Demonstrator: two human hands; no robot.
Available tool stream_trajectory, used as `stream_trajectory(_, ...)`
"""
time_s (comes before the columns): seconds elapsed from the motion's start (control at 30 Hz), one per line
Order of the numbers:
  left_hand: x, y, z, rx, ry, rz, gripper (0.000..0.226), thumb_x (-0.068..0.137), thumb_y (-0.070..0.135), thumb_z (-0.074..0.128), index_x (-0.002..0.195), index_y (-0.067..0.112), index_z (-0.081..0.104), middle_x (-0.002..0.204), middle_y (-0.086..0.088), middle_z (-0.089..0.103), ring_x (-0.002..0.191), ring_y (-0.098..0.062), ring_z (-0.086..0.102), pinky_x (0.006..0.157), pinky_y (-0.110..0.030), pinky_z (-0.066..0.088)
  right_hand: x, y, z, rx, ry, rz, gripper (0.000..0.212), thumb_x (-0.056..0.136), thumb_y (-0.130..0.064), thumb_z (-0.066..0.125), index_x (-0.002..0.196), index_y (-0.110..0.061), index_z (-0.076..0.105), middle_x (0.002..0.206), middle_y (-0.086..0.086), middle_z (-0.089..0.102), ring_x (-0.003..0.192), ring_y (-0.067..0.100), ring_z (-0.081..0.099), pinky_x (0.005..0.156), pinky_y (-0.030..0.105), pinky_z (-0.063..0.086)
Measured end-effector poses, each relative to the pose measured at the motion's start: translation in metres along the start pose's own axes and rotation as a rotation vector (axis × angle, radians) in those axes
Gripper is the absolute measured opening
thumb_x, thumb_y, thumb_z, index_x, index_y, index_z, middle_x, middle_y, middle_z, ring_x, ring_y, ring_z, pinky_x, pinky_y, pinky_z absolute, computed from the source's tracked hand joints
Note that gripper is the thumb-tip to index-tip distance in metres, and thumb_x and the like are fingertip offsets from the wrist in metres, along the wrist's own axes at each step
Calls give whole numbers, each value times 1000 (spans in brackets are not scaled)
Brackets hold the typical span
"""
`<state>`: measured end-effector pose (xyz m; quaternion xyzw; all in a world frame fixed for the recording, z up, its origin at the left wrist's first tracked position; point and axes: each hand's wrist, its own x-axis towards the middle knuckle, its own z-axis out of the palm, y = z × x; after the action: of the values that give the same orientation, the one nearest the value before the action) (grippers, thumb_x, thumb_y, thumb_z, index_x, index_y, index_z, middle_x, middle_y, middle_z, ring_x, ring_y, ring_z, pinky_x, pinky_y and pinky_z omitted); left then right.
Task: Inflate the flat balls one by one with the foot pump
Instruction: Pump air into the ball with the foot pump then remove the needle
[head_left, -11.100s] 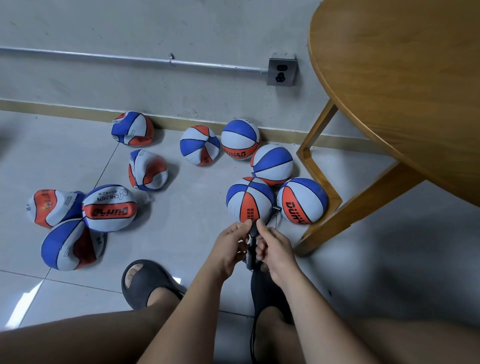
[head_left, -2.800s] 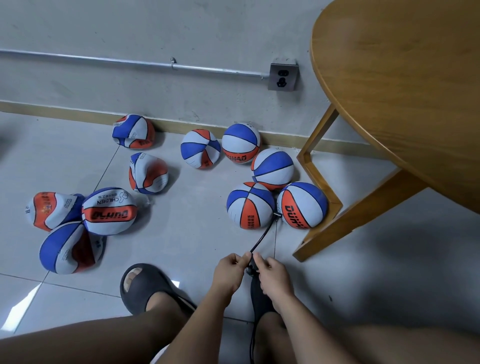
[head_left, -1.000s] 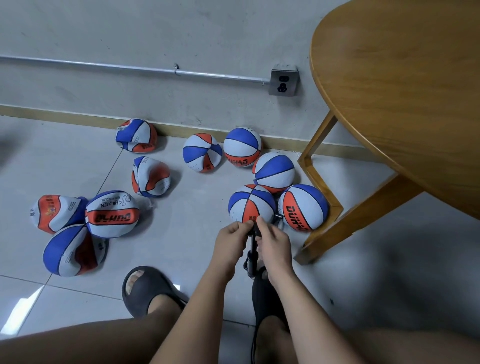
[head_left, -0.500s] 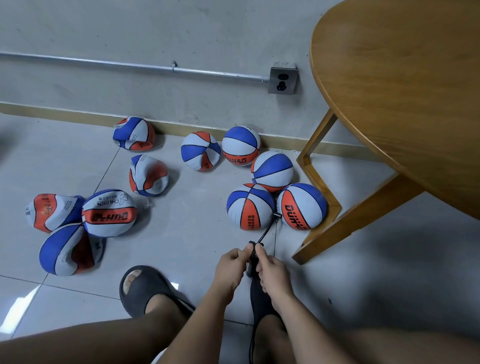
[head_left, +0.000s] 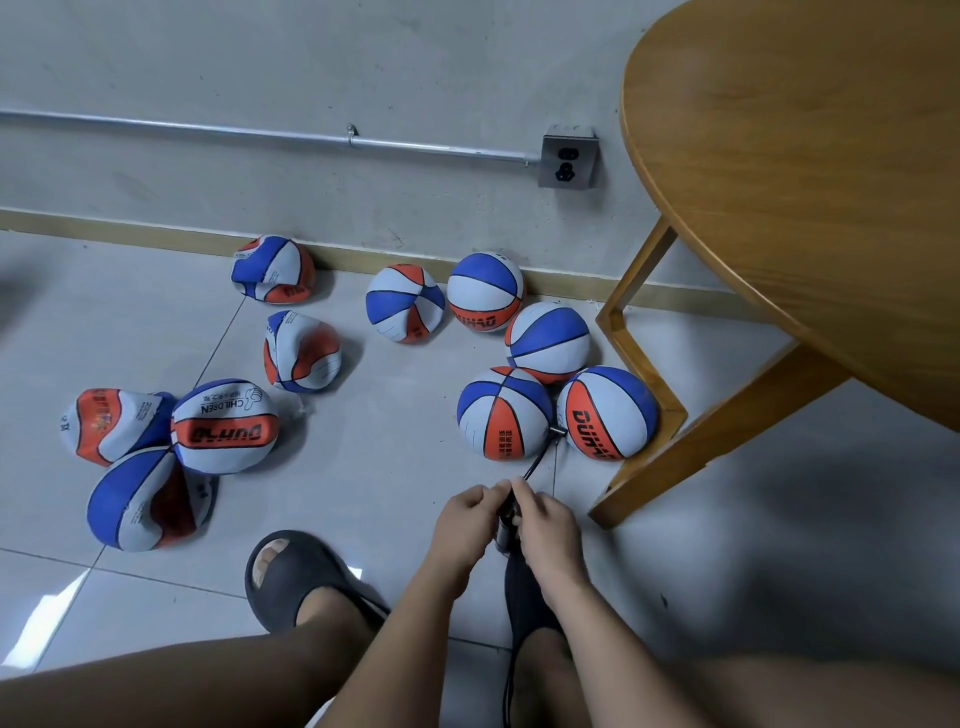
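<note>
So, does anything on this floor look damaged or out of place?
The five flat balls on the left look odd: they are caved in or creased, unlike the round balls by the table leg. They seem only uninflated, not damaged. Nothing else stands out.
</note>
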<state>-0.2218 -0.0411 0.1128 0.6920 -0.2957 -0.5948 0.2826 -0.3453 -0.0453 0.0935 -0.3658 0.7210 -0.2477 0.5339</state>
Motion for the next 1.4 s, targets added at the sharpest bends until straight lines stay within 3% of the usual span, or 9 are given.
stream_trajectory(0.17, -6, 49, -3, -148, 16, 109, 48, 103, 45, 63, 62, 26, 48, 62, 6, 43, 54, -13, 35, 52, -27, 28, -1, -43, -5, 146, 87, -143, 52, 99, -64, 59, 82, -18, 74, 74, 0, 75, 80, 24, 73, 80, 45, 60)
stream_trajectory(0.27, -3, 54, -6, -144, 26, 130, 45, 101, 46, 67, 66, 23, 49, 63, 5, 44, 57, -14, 35, 52, -27, 28, -3, -51, -7, 171, 92, -177, 47, 100, -60, 61, 78, -20, 71, 72, -1, 73, 79, 26, 71, 75, 43, 57)
stream_trajectory(0.47, -8, 33, -1, -139, -41, 62, 49, 100, 58, 65, 85, 12, 60, 60, 7, 45, 52, -12, 35, 49, -22, 29, -6, -24, -7, 214, 15, -1, 69, 93, -80, 58, 57, -20, 53, 53, 0, 49, 50, 20, 48, 58, 35, 41)
stream_trajectory(0.7, 3, -5, 0, -63, 15, -16, 54, 96, 65, 67, 82, 13, 58, 60, 7, 47, 50, -9, 37, 50, -24, 31, -2, 6, -5, 132, -43, 62, 67, 85, -83, 58, 58, -22, 58, 53, -2, 54, 54, 20, 48, 65, 39, 40)
stream_trajectory(0.97, 10, -49, -1, 19, 40, -137, 65, 93, 70, 66, 92, 5, 68, 60, 12, 55, 62, -14, 44, 59, -30, 36, 1, 39, -7, -198, -7, 73, 71, 80, -89, 55, 72, -20, 69, 65, -4, 69, 69, 22, 68, 64, 35, 51)
stream_trajectory(1.1, 15, -38, -3, 77, 96, -84, 52, 91, 63, 73, 88, 11, 66, 74, 8, 67, 71, -15, 58, 66, -31, 45, 8, 34, -6, -133, 22, 73, 60, 86, -78, 63, 74, -19, 63, 64, -5, 65, 67, 20, 63, 64, 34, 48)
stream_trajectory(1.2, 21, -12, -5, 81, 188, 22, 40, 88, 57, 77, 90, 18, 66, 86, 5, 75, 83, -15, 69, 72, -31, 51, 25, 33, -6, 55, 123, 141, 63, 87, -85, 50, 87, -24, 66, 82, 4, 74, 79, 31, 70, 72, 43, 56)
stream_trajectory(1.33, 36, 17, -5, 114, 237, 138, 29, 88, 49, 78, 98, 26, 63, 101, 3, 69, 89, -15, 67, 77, -35, 55, 54, 23, -23, 267, 206, 296, 43, 105, -58, 53, 97, -18, 67, 92, 7, 74, 77, 26, 67, 74, 43, 56)
stream_trajectory(1.4, 51, 25, -5, 218, 224, 207, 32, 86, 47, 80, 106, 31, 60, 115, 7, 63, 98, -14, 66, 85, -38, 57, 74, 13, -32, 289, 207, 302, 36, 107, -48, 55, 94, -17, 67, 96, 4, 73, 85, 25, 67, 88, 48, 60)
